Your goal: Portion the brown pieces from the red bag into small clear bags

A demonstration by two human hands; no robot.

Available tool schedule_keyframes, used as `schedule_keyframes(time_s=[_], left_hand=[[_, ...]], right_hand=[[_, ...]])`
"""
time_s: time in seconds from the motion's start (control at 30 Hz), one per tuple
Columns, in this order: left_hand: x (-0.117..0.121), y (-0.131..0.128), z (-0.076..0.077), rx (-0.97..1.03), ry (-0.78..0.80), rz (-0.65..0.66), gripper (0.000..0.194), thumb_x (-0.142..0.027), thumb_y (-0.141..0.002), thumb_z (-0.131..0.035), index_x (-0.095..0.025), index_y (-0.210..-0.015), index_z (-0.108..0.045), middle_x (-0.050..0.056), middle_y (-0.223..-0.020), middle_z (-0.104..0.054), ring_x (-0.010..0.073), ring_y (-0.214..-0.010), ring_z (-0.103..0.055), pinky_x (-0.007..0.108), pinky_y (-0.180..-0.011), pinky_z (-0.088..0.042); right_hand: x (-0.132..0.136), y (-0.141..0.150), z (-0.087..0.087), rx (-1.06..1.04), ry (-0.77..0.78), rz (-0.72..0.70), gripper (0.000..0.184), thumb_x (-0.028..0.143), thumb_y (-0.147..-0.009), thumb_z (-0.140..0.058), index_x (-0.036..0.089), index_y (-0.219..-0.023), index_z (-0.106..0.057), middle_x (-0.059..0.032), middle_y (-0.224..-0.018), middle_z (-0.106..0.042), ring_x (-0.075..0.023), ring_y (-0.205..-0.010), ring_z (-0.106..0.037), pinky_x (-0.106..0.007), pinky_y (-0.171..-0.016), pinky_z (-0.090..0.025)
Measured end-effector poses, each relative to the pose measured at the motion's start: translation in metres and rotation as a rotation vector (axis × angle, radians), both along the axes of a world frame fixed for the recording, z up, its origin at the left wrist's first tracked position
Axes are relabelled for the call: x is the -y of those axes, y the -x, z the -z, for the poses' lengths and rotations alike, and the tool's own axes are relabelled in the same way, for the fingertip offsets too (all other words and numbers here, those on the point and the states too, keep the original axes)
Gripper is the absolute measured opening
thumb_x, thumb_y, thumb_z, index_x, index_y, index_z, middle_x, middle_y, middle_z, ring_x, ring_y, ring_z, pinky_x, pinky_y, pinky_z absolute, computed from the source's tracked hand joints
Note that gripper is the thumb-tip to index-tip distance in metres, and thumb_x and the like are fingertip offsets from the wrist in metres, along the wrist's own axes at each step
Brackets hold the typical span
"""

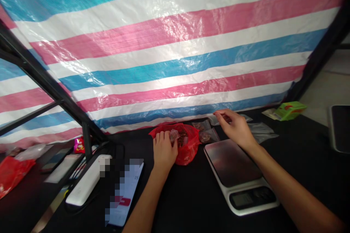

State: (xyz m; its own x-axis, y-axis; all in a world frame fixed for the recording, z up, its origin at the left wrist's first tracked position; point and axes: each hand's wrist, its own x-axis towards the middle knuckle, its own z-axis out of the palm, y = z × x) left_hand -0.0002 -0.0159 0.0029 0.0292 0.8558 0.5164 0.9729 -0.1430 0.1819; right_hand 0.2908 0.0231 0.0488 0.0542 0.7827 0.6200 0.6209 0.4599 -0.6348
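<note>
A red plastic bag [191, 153] stands with its mouth spread, and small brown pieces [182, 139] lie inside. My left hand [164, 151] is at the bag's left side, fingers curled around a small clear plastic piece [174, 135] over the opening. My right hand [235, 127] hovers beyond the kitchen scale [235, 164], thumb and fingers drawn together; whatever is between them, if anything, cannot be made out. Below its fingertips are clear plastic bags [261, 131]. Between the red bag and the scale lie small clear bags [209, 136] with brown contents.
A phone [128, 189] and a white power strip [89, 182] with black cables lie at left. A green box [290, 110] sits at the back right. Striped sheeting [177, 62] rises behind the black table [186, 200]. A black metal frame [86, 134] stands at left.
</note>
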Motion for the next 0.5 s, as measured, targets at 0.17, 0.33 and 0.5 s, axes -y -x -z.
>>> schedule_keyframes(time_s=[0.17,0.33,0.5], left_hand=[[-0.0009,0.0019,0.0006,0.021,0.052,0.027,0.015,-0.016,-0.093,-0.061,-0.021,-0.107,-0.063,0.010,-0.107,-0.071,0.0315,-0.107,-0.062,0.044,-0.092,-0.043],[-0.0004,0.0027,-0.0020,0.069,0.131,0.054,0.032,-0.009,-0.089,-0.059,-0.022,-0.118,-0.062,0.008,-0.116,-0.075,0.0315,-0.112,-0.064,0.045,-0.096,-0.041],[0.0003,0.0012,-0.0048,0.132,0.145,0.060,0.036,-0.012,-0.089,-0.059,-0.022,-0.124,-0.065,0.010,-0.112,-0.077,0.0313,-0.108,-0.068,0.046,-0.096,-0.044]], right_hand=[[0.0005,-0.0001,0.0004,0.052,-0.023,0.003,0.031,0.047,-0.103,-0.055,0.023,-0.101,-0.073,-0.0070,-0.092,-0.077,-0.0243,-0.077,-0.070,-0.035,-0.072,-0.052],[-0.0007,-0.0008,0.0023,0.087,-0.036,0.008,0.026,0.043,-0.103,-0.057,0.022,-0.101,-0.073,-0.0067,-0.091,-0.076,-0.0231,-0.075,-0.069,-0.035,-0.070,-0.051],[-0.0007,-0.0010,0.0038,0.103,-0.027,0.015,0.024,0.041,-0.102,-0.058,0.022,-0.100,-0.074,-0.0059,-0.091,-0.076,-0.0228,-0.075,-0.069,-0.034,-0.069,-0.050]])
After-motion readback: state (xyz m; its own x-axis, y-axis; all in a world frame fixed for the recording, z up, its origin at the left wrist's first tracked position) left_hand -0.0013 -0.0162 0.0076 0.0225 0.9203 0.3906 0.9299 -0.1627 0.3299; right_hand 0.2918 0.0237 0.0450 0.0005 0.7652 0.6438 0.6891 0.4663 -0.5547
